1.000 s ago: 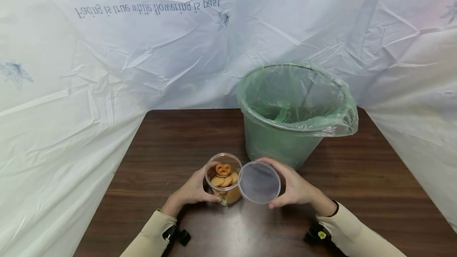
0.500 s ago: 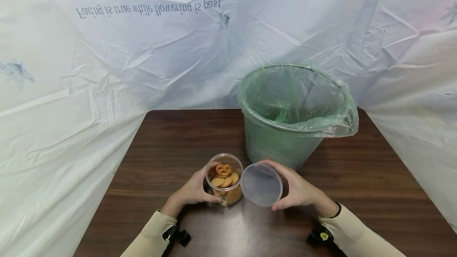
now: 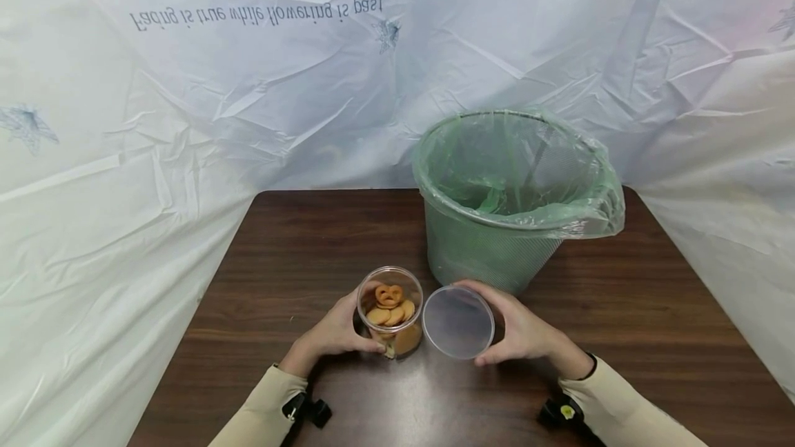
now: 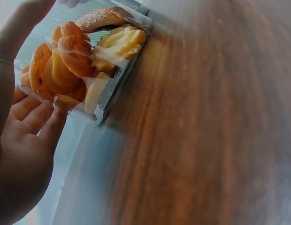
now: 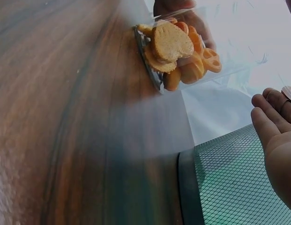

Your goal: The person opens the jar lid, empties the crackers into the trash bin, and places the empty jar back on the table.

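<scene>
My left hand (image 3: 338,330) grips a clear round jar (image 3: 406,341) that stands on the table, thumb on the near side. Several cookies (image 3: 390,316) fill its lower part, among them a pretzel-shaped one on top; in the left wrist view, a sugared cookie (image 4: 101,18) shows through the wall. The jar's mouth is uncovered. Just right of it, my right hand (image 3: 520,328) holds a clear round lid (image 3: 458,323) by its edge, a small gap from the jar's rim. Only a sliver of the lid edge (image 5: 290,93) enters the right wrist view.
A mesh waste bin (image 3: 491,254) lined with a green plastic bag (image 3: 559,219) stands behind my right hand, close to it. The dark wooden table (image 3: 298,247) reaches back to a white printed plastic sheet (image 3: 310,109) that hangs behind and at both sides.
My right hand has moved slightly right and toward me with the lid, which went from the jar's rim to a little apart. My left hand and the jar have stayed put.
</scene>
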{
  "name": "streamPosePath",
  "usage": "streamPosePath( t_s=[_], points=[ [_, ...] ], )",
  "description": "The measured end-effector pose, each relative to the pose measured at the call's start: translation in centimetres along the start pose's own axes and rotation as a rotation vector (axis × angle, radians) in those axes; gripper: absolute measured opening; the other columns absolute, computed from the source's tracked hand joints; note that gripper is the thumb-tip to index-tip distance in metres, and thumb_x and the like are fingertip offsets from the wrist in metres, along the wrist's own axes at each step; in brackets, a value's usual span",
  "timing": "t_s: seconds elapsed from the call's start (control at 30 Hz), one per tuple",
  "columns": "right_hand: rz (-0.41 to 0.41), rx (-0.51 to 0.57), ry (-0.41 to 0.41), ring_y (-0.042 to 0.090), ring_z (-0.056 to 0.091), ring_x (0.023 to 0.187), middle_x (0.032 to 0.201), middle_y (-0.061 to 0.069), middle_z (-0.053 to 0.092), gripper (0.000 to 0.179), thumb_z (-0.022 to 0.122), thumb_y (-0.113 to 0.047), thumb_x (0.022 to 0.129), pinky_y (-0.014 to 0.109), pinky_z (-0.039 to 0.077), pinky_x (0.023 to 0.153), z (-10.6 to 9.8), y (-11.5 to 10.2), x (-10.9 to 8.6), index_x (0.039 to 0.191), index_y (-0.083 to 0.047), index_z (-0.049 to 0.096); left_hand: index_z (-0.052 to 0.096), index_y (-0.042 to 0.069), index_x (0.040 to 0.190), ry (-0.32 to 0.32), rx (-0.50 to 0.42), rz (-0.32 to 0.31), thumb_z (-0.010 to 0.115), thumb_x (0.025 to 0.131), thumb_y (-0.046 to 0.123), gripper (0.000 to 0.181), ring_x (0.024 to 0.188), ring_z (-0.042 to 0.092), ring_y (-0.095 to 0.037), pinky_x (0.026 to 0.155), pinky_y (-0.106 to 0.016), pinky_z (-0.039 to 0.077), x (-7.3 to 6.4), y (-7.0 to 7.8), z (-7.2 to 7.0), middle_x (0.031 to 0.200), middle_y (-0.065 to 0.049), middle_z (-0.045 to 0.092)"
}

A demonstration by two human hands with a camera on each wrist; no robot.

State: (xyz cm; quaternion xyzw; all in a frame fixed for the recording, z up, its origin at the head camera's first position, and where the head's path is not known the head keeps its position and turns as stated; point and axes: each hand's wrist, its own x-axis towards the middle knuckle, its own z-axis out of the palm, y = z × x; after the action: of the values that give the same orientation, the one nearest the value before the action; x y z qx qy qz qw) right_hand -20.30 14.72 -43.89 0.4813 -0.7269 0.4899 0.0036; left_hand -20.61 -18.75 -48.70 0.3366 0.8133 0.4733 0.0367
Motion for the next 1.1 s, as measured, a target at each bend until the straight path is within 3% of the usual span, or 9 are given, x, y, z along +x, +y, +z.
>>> streamPosePath(
  t_s=[0.13,0.33,0.77,1.1],
  points=[
    [0.019,-0.026,0.003,0.022,0.046,0.12,0.132,0.013,0.047,0.104,0.088,-0.026,0.053,0.017,0.031,0.101,0.4,2.3,-0.9,0.136,0.004,0.033,0.033,0.022,0.136,0.01,0.027,-0.018,0.085,0.057,0.041,0.096,0.116,0.049,-0.012,0.098,-0.029,0.039,-0.2,-1.7,0.4,0.13,0.006,0.047],
    [0.044,-0.037,0.005,0.02,0.047,0.119,0.132,0.008,0.048,0.105,0.088,-0.028,0.052,0.017,0.031,0.101,0.6,3.4,-1.4,0.138,-0.001,0.033,0.033,0.022,0.136,0.013,0.021,-0.009,0.086,0.056,0.039,0.097,0.116,0.049,-0.012,0.098,-0.029,0.04,-0.1,-1.9,0.5,0.129,0.008,0.047],
    [0.083,-0.06,0.007,0.016,0.047,0.119,0.131,0.003,0.049,0.106,0.09,-0.023,0.047,0.016,0.031,0.101,1.4,4.0,-2.1,0.137,-0.005,0.036,0.033,0.024,0.135,0.008,0.017,-0.027,0.085,0.056,0.041,0.096,0.117,0.049,-0.011,0.098,-0.028,0.04,-0.2,-2.0,0.5,0.13,0.01,0.046],
    [0.071,-0.092,0.016,0.026,0.051,0.113,0.125,0.017,0.053,0.102,0.089,-0.02,0.046,0.016,0.033,0.098,1.3,2.3,-1.4,0.132,0.006,0.039,0.033,0.02,0.136,0.005,0.002,-0.005,0.086,0.057,0.036,0.097,0.117,0.049,-0.013,0.098,-0.028,0.04,-0.1,-2.1,0.6,0.13,0.004,0.046]
  ],
)
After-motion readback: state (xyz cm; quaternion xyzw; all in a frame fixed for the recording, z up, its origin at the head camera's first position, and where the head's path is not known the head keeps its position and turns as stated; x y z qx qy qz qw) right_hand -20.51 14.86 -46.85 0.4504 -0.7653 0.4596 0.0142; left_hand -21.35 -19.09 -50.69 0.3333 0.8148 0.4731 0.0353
